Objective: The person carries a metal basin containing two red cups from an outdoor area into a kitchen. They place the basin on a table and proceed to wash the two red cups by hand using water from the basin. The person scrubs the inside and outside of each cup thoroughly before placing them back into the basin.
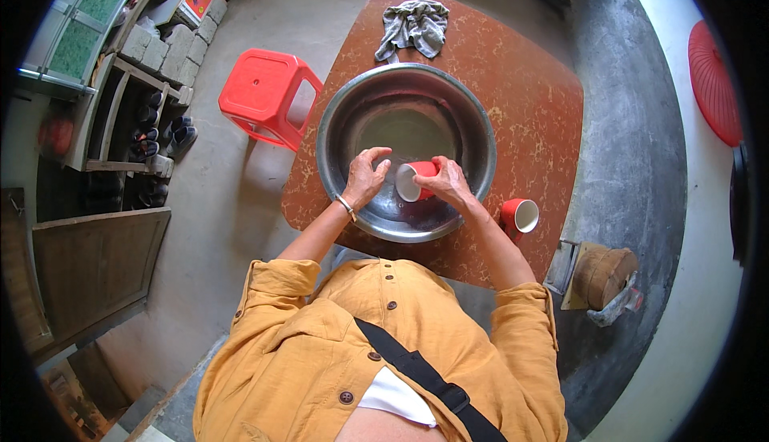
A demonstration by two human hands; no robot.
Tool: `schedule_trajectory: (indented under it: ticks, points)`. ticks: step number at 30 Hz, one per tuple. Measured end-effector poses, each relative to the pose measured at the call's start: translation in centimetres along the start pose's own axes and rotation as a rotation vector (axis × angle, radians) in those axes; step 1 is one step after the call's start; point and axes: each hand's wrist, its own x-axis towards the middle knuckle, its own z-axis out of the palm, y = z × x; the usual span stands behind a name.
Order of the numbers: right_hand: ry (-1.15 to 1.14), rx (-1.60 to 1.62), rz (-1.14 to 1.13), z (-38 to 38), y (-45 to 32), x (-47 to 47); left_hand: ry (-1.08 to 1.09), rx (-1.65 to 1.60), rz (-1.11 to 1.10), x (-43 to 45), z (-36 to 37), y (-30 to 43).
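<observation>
A large stainless steel basin (336,112) stands on the table, with what looks like shallow water at its bottom. Inside its rim, my right hand (447,184) grips a red cup (424,170) with a white interior, tipped so its mouth faces left. My left hand (365,179) hovers over the near left part of the basin, fingers apart and holding nothing, a short way from the cup's mouth. A second red cup (513,214), white inside, is on the table to the right of the basin, near my right forearm.
Beyond the basin a crumpled grey cloth (414,26) lies on the reddish marbled table (522,112). A red plastic stool (264,90) stands left of the table. Shoes (180,134) sit by a wooden rack at left. At right are a round wooden block (604,274) and the wall.
</observation>
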Motion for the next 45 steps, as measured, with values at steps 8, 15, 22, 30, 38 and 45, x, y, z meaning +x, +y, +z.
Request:
schedule_trajectory:
  ticks: [8, 15, 22, 30, 38, 45]
  points:
    - [-0.129, 1.083, 0.235, 1.1, -0.5, -2.4, 0.067, -0.197, -0.131, 0.2, -0.5, -1.2]
    - [-0.084, 1.370, 0.093, 1.1, -2.0, -2.5, 0.021, -0.531, -0.375, -0.1, 0.2, -0.3]
    - [-0.052, 1.327, 0.002, 3.3, -3.1, -2.9, -0.256, -1.456, -0.532, -0.7, 1.0, 4.1]
    - [0.088, -0.150, -0.845, -0.7, -7.5, -4.8, -0.233, -1.448, -0.615, -0.2, 1.2, 1.7]
    - [-0.156, -0.443, -0.608, 1.2, -6.4, -1.6, -0.146, -1.336, -0.625, 0.1, 1.8, 0.4]
    - [0.209, 0.439, -0.206, 4.5, -8.8, -2.5, 0.046, -1.261, -0.589, -0.2, 3.5, -0.2]
